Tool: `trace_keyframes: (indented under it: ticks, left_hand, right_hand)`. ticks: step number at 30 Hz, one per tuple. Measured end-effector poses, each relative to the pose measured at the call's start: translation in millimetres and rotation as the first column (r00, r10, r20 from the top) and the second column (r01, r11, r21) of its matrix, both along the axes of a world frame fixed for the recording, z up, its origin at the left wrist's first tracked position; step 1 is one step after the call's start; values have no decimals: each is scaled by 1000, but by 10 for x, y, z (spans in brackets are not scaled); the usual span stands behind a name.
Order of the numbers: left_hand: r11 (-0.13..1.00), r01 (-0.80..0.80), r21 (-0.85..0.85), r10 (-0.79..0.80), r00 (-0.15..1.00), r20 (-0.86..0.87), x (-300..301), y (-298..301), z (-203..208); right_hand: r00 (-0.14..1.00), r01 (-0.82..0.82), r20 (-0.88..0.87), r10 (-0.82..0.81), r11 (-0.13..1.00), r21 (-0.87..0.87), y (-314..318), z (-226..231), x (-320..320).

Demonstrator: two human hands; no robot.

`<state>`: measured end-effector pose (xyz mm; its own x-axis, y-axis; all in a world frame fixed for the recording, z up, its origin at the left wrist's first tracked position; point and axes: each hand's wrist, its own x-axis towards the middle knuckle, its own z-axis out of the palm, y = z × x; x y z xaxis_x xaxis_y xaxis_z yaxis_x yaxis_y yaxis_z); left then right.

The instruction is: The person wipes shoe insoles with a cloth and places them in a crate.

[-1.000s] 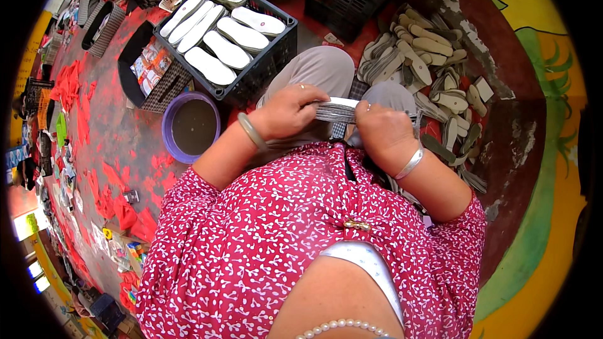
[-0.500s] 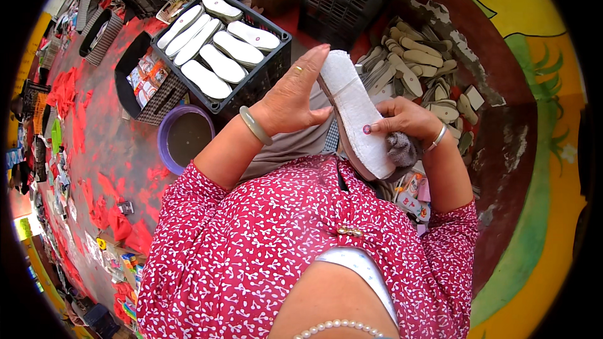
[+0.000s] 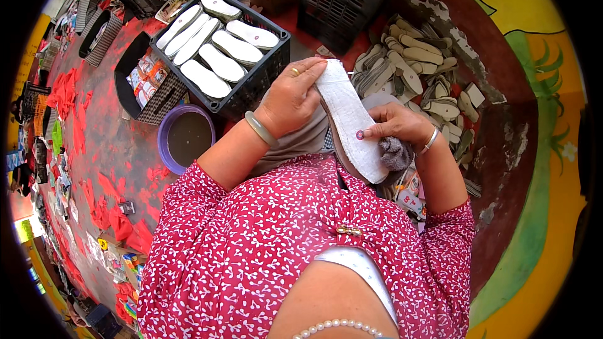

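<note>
Twice clamped on white insole point(image 3: 350, 112), with left hand point(image 3: 292, 96) and right hand point(image 3: 403, 123), perhaps risking smudges from grey cloth point(image 3: 396, 154) bunched against the latter, if dirty.

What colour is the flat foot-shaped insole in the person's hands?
The insole is white on top with a reddish round mark; see head view.

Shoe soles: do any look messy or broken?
The pale soles heaped on the right look messy: they lie every which way, while the white ones in the black crate are lined up. The white sole held by the left hand and right hand shows no clear damage.
</note>
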<state>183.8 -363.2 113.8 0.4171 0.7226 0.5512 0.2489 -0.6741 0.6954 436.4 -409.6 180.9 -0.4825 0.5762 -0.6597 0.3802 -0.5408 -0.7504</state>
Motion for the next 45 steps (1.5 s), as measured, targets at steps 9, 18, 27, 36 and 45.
trace_keyframes:
  ticks: [9, 18, 27, 36, 45]
  left_hand:
    - [938, 276, -209, -258, 960, 108, -107, 186, -50]
    - [983, 106, 151, -74, 976, -206, -29, 30, 351]
    - [973, -39, 227, 89, 973, -214, 49, -79, 189]
    - [994, 55, -91, -58, 998, -32, -11, -63, 273]
    - [981, -22, -190, -64, 897, -437, 69, -123, 146]
  right_hand:
    - [950, -172, 294, 104, 961, 215, -10, 121, -10]
    - [501, -606, 864, -42, 696, 385, -158, 678, -393]
    - [437, -677, 889, -137, 601, 425, -261, 467, -426]
    - [202, -848, 850, -487, 347, 401, -334, 139, -370]
    - [100, -941, 773, -627, 193, 278, -416, -135, -519]
